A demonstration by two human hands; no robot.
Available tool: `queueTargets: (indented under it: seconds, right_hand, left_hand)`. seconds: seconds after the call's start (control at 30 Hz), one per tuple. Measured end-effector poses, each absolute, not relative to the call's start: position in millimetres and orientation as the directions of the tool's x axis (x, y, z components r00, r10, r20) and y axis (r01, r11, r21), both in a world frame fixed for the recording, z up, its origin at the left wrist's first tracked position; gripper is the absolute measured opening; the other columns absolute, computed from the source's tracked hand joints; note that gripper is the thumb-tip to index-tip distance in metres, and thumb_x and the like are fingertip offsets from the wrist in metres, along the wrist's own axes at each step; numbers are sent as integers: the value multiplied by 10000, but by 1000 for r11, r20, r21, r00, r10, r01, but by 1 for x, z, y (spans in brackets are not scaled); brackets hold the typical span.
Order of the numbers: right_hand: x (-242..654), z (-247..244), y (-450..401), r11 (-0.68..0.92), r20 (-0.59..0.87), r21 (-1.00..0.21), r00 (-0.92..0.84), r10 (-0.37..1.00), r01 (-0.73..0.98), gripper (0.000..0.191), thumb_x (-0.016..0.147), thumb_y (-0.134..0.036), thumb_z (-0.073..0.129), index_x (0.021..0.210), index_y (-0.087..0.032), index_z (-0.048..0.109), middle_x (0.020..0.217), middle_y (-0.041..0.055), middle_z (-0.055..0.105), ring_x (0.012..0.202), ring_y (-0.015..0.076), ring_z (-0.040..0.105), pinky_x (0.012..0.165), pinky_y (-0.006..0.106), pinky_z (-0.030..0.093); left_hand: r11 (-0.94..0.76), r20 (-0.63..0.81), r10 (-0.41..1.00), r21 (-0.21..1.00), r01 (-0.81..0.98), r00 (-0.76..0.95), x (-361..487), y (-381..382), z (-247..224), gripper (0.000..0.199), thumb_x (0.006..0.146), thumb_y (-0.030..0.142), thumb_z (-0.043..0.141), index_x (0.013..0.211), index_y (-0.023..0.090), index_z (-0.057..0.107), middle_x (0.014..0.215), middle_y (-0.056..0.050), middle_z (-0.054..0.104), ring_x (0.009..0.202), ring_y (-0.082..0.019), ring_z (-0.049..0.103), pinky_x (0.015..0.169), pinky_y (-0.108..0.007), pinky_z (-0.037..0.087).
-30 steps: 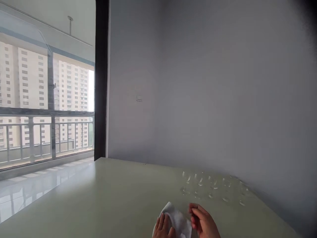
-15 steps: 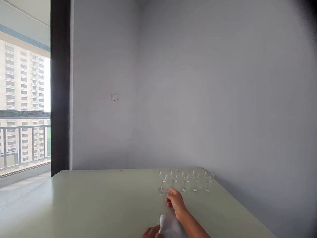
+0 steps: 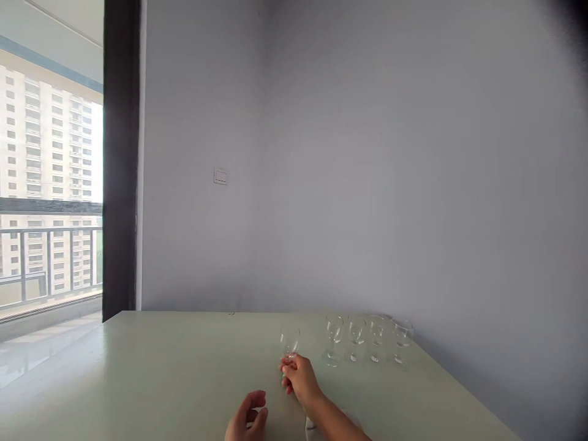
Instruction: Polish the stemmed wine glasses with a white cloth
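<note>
My right hand (image 3: 299,378) is closed around the stem of a clear wine glass (image 3: 290,339), whose bowl rises upright above the fingers; its foot is mostly hidden by the hand. To the left and nearer to me, my left hand (image 3: 248,418) is open and holds nothing, thumb and fingers apart. A white cloth (image 3: 313,430) lies at the bottom edge, partly covered by my right forearm. Several more stemmed glasses stand upright in a row to the right, the nearest of them a wine glass (image 3: 334,331).
The pale green table (image 3: 184,367) reaches back to a grey wall (image 3: 367,184). Its right edge runs close along that wall. A light switch (image 3: 220,176) is on the wall, and at the left a dark frame (image 3: 120,153) borders a balcony with a railing.
My right hand has taken hold of the leftmost glass and brought it left, away from the row. My left hand has come off the white cloth and moved left. The view has shifted slightly.
</note>
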State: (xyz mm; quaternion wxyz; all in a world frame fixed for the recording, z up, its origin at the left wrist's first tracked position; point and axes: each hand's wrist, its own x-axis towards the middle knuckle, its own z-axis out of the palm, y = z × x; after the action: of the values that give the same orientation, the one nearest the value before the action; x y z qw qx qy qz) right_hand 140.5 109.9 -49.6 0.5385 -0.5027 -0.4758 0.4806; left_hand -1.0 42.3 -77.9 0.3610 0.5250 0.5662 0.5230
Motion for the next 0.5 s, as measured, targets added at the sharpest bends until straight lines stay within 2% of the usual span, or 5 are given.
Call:
queueTargets:
  seconds: [0.13, 0.23, 0.37, 0.43, 0.5]
  right_hand:
    - [112, -45, 71, 42, 46, -998, -98, 994, -50, 345, 581, -276, 586, 879, -113, 642, 726, 37, 657, 397, 90, 499, 329, 204, 331]
    - [104, -48, 54, 44, 51, -998, -151, 987, -49, 554, 584, -294, 542, 1105, -111, 592, 736, 47, 668, 465, 128, 547, 338, 207, 323]
    - [102, -59, 47, 113, 117, -993, -158, 981, -32, 669, 581, -311, 544, 1226, -131, 525, 743, 42, 674, 675, 187, 624, 592, 271, 478]
    - [100, -66, 45, 136, 138, -990, -176, 975, -26, 651, 586, -348, 553, 1203, -142, 547, 744, 48, 677, 727, 204, 633, 716, 302, 481]
    - [99, -73, 43, 141, 143, -990, -185, 972, -25, 671, 589, -384, 546, 1219, -156, 529, 772, 56, 679, 735, 207, 631, 729, 304, 477]
  left_hand:
    - [-184, 254, 931, 947, 264, -263, -1, 39, -74, 505, 634, 508, 511, 955, 140, 641, 792, -53, 572, 547, -136, 477, 562, -266, 446]
    - [-193, 288, 926, 917, 349, -245, -1, 36, -71, 460, 651, 488, 527, 955, 170, 663, 837, -58, 564, 580, -146, 471, 597, -279, 435]
    - [-138, 238, 945, 913, 385, -226, 2, 32, -70, 288, 658, 338, 526, 840, 194, 696, 836, -58, 581, 600, -152, 511, 625, -280, 426]
    - [-128, 222, 950, 919, 373, -219, 4, 31, -70, 234, 643, 277, 532, 788, 193, 695, 819, -54, 591, 630, -153, 551, 634, -263, 433]
    - [-118, 205, 956, 924, 364, -210, 4, 33, -68, 173, 637, 249, 545, 730, 190, 679, 795, -44, 605, 626, -145, 567, 623, -246, 437]
